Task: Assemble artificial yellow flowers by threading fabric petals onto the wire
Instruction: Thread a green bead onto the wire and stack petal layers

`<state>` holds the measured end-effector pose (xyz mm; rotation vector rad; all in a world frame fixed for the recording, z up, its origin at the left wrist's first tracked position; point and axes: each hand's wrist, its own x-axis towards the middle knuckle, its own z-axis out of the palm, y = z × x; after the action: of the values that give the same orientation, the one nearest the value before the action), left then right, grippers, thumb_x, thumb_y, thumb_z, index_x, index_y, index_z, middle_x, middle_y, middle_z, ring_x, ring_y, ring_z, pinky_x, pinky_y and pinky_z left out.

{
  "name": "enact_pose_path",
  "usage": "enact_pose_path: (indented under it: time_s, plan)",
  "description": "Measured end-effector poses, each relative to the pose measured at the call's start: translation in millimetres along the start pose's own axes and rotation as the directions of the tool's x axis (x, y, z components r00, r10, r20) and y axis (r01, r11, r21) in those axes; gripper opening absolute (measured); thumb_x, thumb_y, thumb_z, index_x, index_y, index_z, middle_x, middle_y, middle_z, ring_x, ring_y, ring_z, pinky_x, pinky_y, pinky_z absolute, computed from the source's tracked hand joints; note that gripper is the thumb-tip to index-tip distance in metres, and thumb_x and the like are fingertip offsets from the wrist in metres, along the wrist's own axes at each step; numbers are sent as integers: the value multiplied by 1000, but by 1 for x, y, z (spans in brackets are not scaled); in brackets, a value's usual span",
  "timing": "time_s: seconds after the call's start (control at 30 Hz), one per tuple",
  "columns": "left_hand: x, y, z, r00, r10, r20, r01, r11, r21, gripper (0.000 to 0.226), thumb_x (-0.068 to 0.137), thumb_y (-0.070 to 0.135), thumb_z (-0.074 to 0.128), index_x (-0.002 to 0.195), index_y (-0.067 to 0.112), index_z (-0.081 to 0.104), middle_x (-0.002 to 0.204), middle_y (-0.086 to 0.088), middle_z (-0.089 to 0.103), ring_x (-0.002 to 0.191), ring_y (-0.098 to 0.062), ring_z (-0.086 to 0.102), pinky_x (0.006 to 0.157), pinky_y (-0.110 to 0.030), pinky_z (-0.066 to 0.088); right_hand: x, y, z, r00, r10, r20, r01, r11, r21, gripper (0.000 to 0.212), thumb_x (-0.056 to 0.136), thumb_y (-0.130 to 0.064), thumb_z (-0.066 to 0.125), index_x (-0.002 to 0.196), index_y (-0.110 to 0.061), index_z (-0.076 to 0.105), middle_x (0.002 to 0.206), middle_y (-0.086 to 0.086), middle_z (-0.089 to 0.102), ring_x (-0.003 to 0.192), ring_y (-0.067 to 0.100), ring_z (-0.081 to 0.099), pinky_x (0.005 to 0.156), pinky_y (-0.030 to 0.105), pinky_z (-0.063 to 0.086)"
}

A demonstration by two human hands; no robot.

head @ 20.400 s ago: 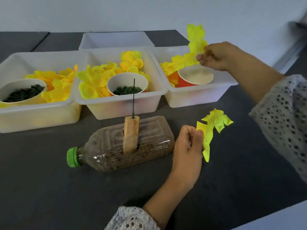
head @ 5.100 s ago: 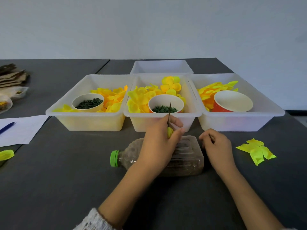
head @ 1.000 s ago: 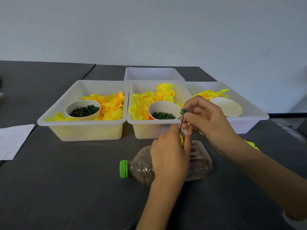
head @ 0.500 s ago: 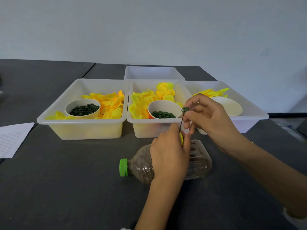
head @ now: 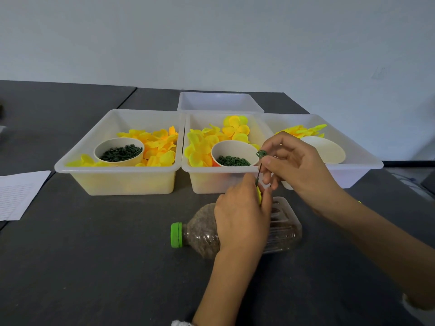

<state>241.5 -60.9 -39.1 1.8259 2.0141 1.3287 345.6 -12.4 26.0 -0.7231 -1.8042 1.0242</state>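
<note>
Your right hand (head: 294, 165) pinches a green ring (head: 261, 153) at the wire (head: 258, 171) tip; just below, your left hand (head: 242, 212) grips the yellow petal (head: 259, 196). Next, slide the ring down squarely.

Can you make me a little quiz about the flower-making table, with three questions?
1. True or false: the bottle stands upright on the table.
2. What does the right hand pinch above the wire? A) a pen B) a small green ring C) a spoon
3. Fill in: the bottle's cap is ____.

Key: 1 false, it lies on its side. 2 B. 3 green.
</note>
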Motion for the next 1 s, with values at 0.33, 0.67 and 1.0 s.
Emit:
enact_pose_path:
  time_s: [0.33, 0.67, 1.0]
  plan:
    - [-1, -1, -1, 1000, 4, 7, -4, 1000, -21, 18, 97, 45, 48, 98, 27, 51, 83, 5, 63, 77, -20, 60, 63, -34, 36, -2, -1, -7, 990, 32, 140, 4, 969, -247, 11, 86, 3, 64, 92, -5, 60, 87, 9, 58, 62, 22, 54, 58, 32, 49]
    - [0, -1, -2, 999, -44, 22, 45, 997, -68, 20, 93, 47, 55, 103, 29, 56, 84, 7, 65, 80, -19, 61, 66, -32, 35, 0, -4, 6, 995, 58, 78, -40, 975, -217, 18, 86, 2, 66, 72, -8, 60, 66, 0, 59, 58, 8, 54, 58, 18, 47]
    - [2, -4, -1, 993, -110, 35, 107, 991, 78, 23, 90, 49, 50, 96, 29, 61, 92, 7, 66, 92, -19, 59, 77, -33, 33, -9, 10, 11, 985, 158, 69, -143, 973, -183, 16, 85, 2, 66, 73, -2, 58, 59, -10, 61, 55, 3, 55, 54, 16, 47]
